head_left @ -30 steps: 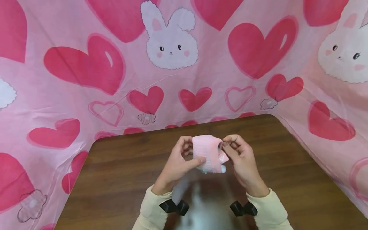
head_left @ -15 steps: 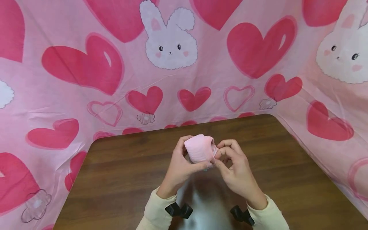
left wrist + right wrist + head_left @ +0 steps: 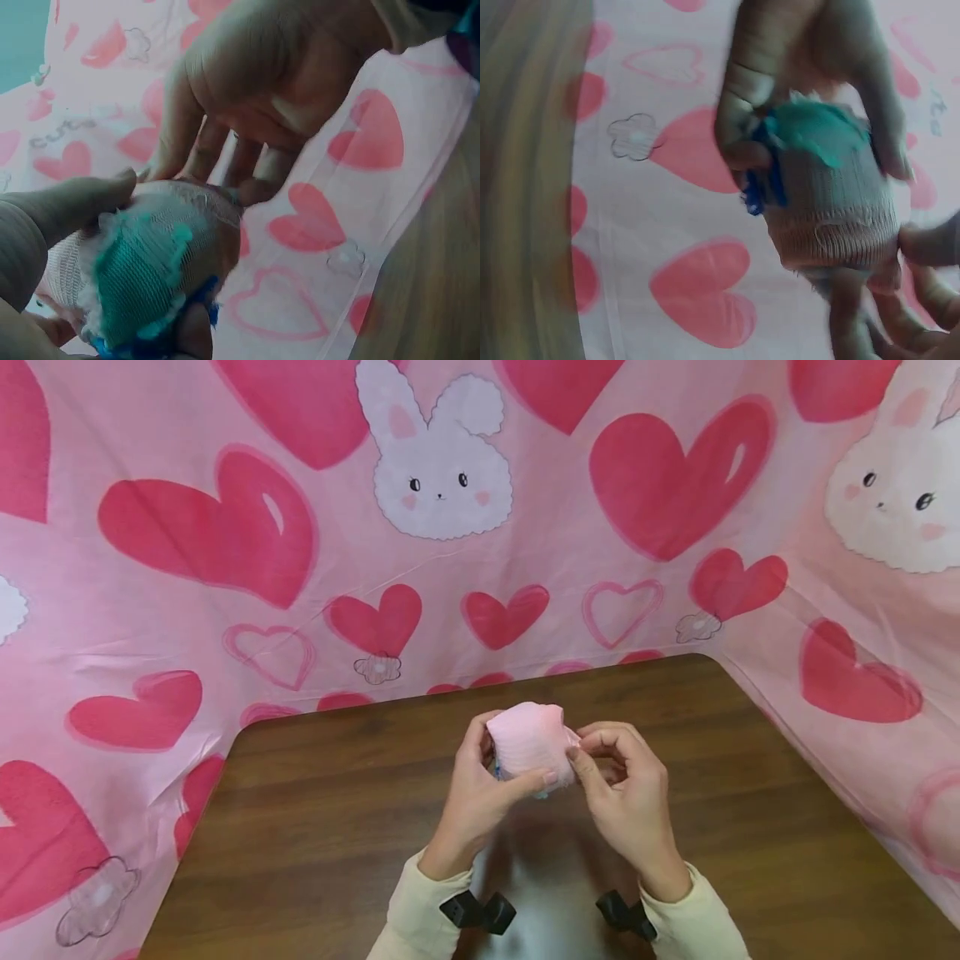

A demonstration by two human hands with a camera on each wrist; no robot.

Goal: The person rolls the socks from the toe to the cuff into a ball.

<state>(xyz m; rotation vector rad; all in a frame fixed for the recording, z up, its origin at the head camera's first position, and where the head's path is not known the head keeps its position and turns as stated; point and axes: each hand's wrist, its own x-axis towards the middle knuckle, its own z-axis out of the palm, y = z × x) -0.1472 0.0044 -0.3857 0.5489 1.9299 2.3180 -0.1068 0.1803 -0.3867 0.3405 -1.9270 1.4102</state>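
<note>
A pink ribbed knit bundle (image 3: pixel 528 739), looking like a rolled-up sock, is held between both hands above the table. My left hand (image 3: pixel 476 797) grips its left side, thumb across the front and fingers behind. At the right edge, my right hand (image 3: pixel 633 802) pinches a fold of the fabric between thumb and fingers. A fuzzy teal patch (image 3: pixel 142 274) shows on the underside in the left wrist view. Blue trim (image 3: pixel 761 176) hangs near the left hand's fingers in the right wrist view. The inside of the bundle is hidden.
A dark brown wooden table (image 3: pixel 337 793) lies beneath the hands. Pink cloth (image 3: pixel 337 552) with red hearts and white rabbits hangs along its back and sides. Black camera mounts (image 3: pixel 477 912) sit at both wrists, over cream sleeves (image 3: pixel 423 906).
The bundle has turned, and its opening no longer faces the head camera. My right fingers have moved from the opening to a fold at the right edge. The left hand keeps its grip.
</note>
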